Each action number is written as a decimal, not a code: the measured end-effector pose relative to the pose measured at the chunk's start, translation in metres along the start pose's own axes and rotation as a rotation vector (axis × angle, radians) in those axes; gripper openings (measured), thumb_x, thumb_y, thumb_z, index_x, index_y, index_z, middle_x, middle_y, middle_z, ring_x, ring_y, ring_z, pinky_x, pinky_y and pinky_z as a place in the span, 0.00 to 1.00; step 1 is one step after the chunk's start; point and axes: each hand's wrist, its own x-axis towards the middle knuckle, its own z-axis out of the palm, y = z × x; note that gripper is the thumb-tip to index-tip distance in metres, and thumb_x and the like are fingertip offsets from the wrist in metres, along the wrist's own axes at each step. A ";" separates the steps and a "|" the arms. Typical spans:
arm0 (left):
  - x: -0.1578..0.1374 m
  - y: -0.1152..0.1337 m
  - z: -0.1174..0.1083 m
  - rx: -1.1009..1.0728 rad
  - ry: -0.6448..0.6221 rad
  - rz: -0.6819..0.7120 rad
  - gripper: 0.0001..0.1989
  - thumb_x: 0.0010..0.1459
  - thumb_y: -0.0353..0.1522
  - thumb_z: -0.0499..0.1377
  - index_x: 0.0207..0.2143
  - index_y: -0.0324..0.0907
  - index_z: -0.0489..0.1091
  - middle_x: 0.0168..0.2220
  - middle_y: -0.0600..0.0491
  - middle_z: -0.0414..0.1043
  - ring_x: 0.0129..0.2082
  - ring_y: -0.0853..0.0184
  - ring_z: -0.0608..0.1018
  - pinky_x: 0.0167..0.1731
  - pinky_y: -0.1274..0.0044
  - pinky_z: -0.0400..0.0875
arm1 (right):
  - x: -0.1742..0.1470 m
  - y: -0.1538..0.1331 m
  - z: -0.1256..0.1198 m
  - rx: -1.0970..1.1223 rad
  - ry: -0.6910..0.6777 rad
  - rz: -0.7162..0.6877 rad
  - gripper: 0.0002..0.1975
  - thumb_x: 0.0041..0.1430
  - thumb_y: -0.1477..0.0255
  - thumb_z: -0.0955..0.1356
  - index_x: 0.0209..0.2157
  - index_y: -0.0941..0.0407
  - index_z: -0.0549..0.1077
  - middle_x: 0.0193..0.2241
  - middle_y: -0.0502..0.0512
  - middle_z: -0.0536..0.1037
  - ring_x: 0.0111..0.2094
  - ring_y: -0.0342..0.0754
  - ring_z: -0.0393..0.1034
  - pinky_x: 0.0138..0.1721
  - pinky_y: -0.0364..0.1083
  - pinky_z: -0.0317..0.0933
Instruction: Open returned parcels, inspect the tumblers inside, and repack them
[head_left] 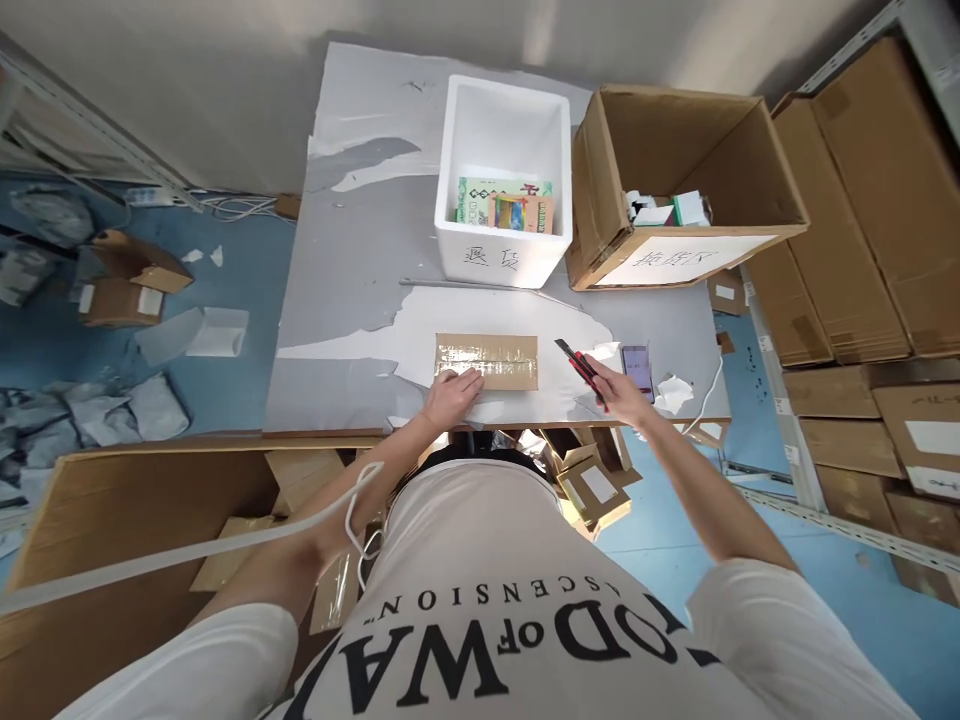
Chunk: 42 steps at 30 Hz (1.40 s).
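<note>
A small cardboard box (517,362) lies flat in front of me, with shiny clear tape along its top. My left hand (453,396) grips the box at its near left part, fingers resting over the top and thumb side toward the front edge. To the right of the box, my right hand (619,392) is closed around a red and black utility knife (576,364). Its tip points up and left, apart from the box. A phone (637,372) with a lit screen lies just beyond my right hand.
A white foam box (504,262) with colourful booklets and an open carton (686,262) holding small packages stand at the back of the table (360,230). Crumpled paper (673,394) and a cable lie at right. A large open carton (150,520) is at lower left. Stacked cartons (847,420) line the right.
</note>
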 end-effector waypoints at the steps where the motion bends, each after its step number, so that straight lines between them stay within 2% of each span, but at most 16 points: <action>1: 0.004 0.000 -0.006 0.001 -0.010 -0.009 0.19 0.66 0.35 0.50 0.55 0.41 0.69 0.56 0.43 0.72 0.58 0.58 0.72 0.57 0.62 0.61 | -0.002 0.002 0.014 0.213 0.040 0.077 0.31 0.67 0.60 0.56 0.69 0.51 0.50 0.38 0.57 0.76 0.22 0.41 0.66 0.21 0.42 0.63; 2: 0.009 -0.001 -0.011 0.008 -0.016 -0.028 0.22 0.64 0.38 0.52 0.57 0.40 0.67 0.58 0.40 0.69 0.60 0.55 0.70 0.59 0.60 0.58 | -0.003 0.002 0.028 0.401 0.077 0.138 0.33 0.65 0.57 0.59 0.69 0.51 0.50 0.38 0.56 0.76 0.21 0.40 0.65 0.19 0.41 0.62; 4: 0.021 -0.005 -0.020 0.041 -0.025 -0.104 0.35 0.57 0.47 0.59 0.62 0.38 0.61 0.64 0.34 0.58 0.65 0.47 0.61 0.63 0.54 0.48 | -0.001 -0.002 0.053 0.661 0.132 0.194 0.39 0.59 0.57 0.65 0.69 0.51 0.50 0.38 0.55 0.75 0.20 0.39 0.64 0.17 0.41 0.61; 6: 0.032 -0.010 -0.024 0.081 -0.059 -0.187 0.51 0.47 0.54 0.64 0.66 0.36 0.54 0.68 0.31 0.46 0.68 0.40 0.52 0.63 0.49 0.39 | 0.003 -0.007 0.070 0.787 0.143 0.195 0.42 0.56 0.59 0.68 0.69 0.49 0.50 0.39 0.55 0.76 0.20 0.38 0.63 0.16 0.40 0.60; 8: 0.040 -0.013 -0.025 0.099 -0.122 -0.230 0.59 0.41 0.58 0.64 0.68 0.37 0.49 0.69 0.31 0.42 0.69 0.37 0.47 0.62 0.47 0.35 | 0.007 -0.011 0.079 0.841 0.129 0.183 0.41 0.56 0.60 0.68 0.68 0.48 0.50 0.38 0.54 0.76 0.20 0.37 0.63 0.16 0.39 0.60; 11: 0.044 -0.015 -0.024 0.099 -0.180 -0.251 0.60 0.41 0.60 0.63 0.68 0.37 0.48 0.69 0.33 0.44 0.69 0.39 0.48 0.63 0.48 0.39 | 0.007 -0.010 0.081 0.882 0.102 0.163 0.40 0.57 0.60 0.68 0.68 0.48 0.50 0.38 0.53 0.75 0.20 0.36 0.63 0.16 0.39 0.60; 17: 0.045 -0.014 -0.025 0.090 -0.194 -0.272 0.58 0.42 0.59 0.63 0.68 0.38 0.50 0.69 0.35 0.47 0.68 0.39 0.50 0.60 0.51 0.52 | 0.004 0.005 0.070 0.900 -0.026 0.127 0.39 0.58 0.62 0.68 0.68 0.48 0.52 0.34 0.50 0.74 0.20 0.37 0.63 0.16 0.38 0.60; 23: 0.044 -0.018 -0.024 0.070 -0.193 -0.249 0.58 0.40 0.58 0.64 0.67 0.39 0.51 0.68 0.36 0.48 0.68 0.40 0.51 0.58 0.54 0.58 | -0.002 0.017 0.055 0.783 -0.263 0.097 0.36 0.58 0.64 0.69 0.66 0.48 0.57 0.31 0.49 0.74 0.17 0.36 0.60 0.16 0.39 0.58; 28: 0.044 -0.021 -0.023 0.053 -0.191 -0.253 0.58 0.41 0.59 0.63 0.68 0.39 0.50 0.69 0.35 0.47 0.68 0.40 0.51 0.58 0.55 0.59 | -0.024 0.019 0.070 0.800 -0.317 0.133 0.35 0.58 0.62 0.69 0.66 0.47 0.58 0.32 0.49 0.75 0.17 0.37 0.60 0.16 0.40 0.57; 33: 0.042 -0.019 -0.027 -0.010 -0.193 -0.245 0.62 0.38 0.60 0.64 0.69 0.39 0.48 0.70 0.35 0.42 0.69 0.39 0.47 0.61 0.52 0.53 | -0.047 0.031 0.071 0.885 -0.213 0.160 0.37 0.57 0.60 0.70 0.66 0.48 0.56 0.37 0.53 0.77 0.20 0.38 0.65 0.18 0.41 0.60; 36: 0.037 -0.024 -0.031 -0.116 -0.140 -0.261 0.60 0.43 0.61 0.61 0.69 0.41 0.45 0.71 0.36 0.36 0.69 0.39 0.43 0.62 0.47 0.46 | -0.049 0.038 0.066 0.990 0.007 0.180 0.39 0.55 0.58 0.71 0.65 0.47 0.56 0.38 0.54 0.77 0.23 0.42 0.70 0.21 0.43 0.64; 38: 0.033 -0.033 -0.033 -0.199 -0.044 -0.352 0.51 0.52 0.58 0.56 0.70 0.43 0.44 0.72 0.39 0.35 0.70 0.42 0.41 0.62 0.46 0.43 | -0.041 0.032 0.073 1.064 0.176 0.192 0.33 0.53 0.56 0.71 0.59 0.48 0.61 0.41 0.55 0.77 0.27 0.44 0.73 0.23 0.44 0.67; 40: 0.032 -0.048 -0.031 -0.299 0.061 -0.489 0.40 0.60 0.53 0.51 0.68 0.42 0.50 0.71 0.41 0.41 0.70 0.47 0.45 0.64 0.50 0.46 | -0.028 0.016 0.091 1.122 0.280 0.211 0.26 0.53 0.54 0.71 0.50 0.50 0.65 0.46 0.55 0.76 0.29 0.44 0.74 0.24 0.43 0.67; 42: 0.034 -0.064 -0.028 -0.453 0.116 -0.619 0.34 0.62 0.48 0.50 0.65 0.41 0.58 0.68 0.41 0.53 0.68 0.51 0.56 0.64 0.56 0.53 | -0.015 -0.005 0.115 1.167 0.307 0.236 0.23 0.53 0.53 0.69 0.46 0.49 0.64 0.52 0.56 0.73 0.32 0.45 0.75 0.24 0.43 0.68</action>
